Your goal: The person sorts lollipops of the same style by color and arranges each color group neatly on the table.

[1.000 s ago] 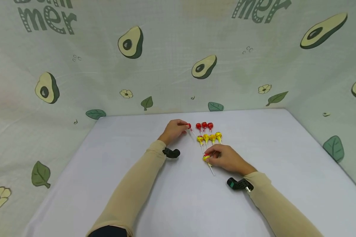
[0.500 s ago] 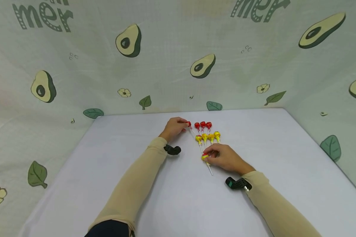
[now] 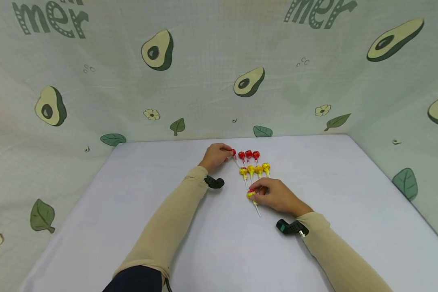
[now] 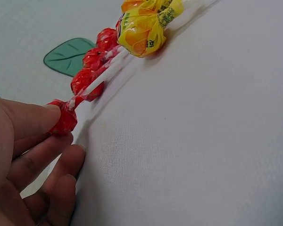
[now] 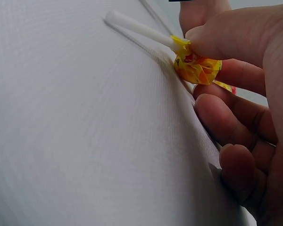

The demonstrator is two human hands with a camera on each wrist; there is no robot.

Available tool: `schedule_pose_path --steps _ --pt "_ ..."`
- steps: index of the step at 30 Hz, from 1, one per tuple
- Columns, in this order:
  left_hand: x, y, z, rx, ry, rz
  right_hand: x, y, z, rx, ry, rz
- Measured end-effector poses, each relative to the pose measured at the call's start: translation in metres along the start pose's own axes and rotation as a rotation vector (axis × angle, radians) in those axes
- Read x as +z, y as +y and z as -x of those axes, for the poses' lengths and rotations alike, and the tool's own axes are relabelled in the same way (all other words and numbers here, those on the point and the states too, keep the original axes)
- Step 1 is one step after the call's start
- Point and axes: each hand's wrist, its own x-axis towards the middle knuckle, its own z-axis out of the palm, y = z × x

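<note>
Between thumb and fingers, my left hand (image 3: pixel 216 156) pinches the wrapped head of a red lollipop (image 4: pixel 64 117), whose white stick points toward the yellow ones. To its right lie three red lollipops (image 3: pixel 249 154) side by side. Nearer to me is a row of several yellow lollipops (image 3: pixel 251 169), sticks toward me. My right hand (image 3: pixel 275 195) pinches another yellow lollipop (image 5: pixel 198 68) by its wrapper in front of that row. That lollipop's stick lies along the tabletop, angled toward me.
A white cloth covers the table (image 3: pixel 219 251). Behind it hangs a pale curtain (image 3: pixel 204 101) printed with avocados and leaves. Black wrist cameras sit on the left wrist (image 3: pixel 214 182) and the right wrist (image 3: pixel 292 227).
The left hand has shifted slightly with the red lollipop, whose stick now lies closer to the red group. The right hand stays on its yellow lollipop. The head view has shifted a little.
</note>
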Motion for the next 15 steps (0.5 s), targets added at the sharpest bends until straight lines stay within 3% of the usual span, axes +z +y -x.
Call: schedule_pose_path --steps 15 --pt "0.0071 0.0001 0.0026 0.058 0.046 -0.161 -0.0007 0.0006 -0.0011 -0.001 0.006 0.009"
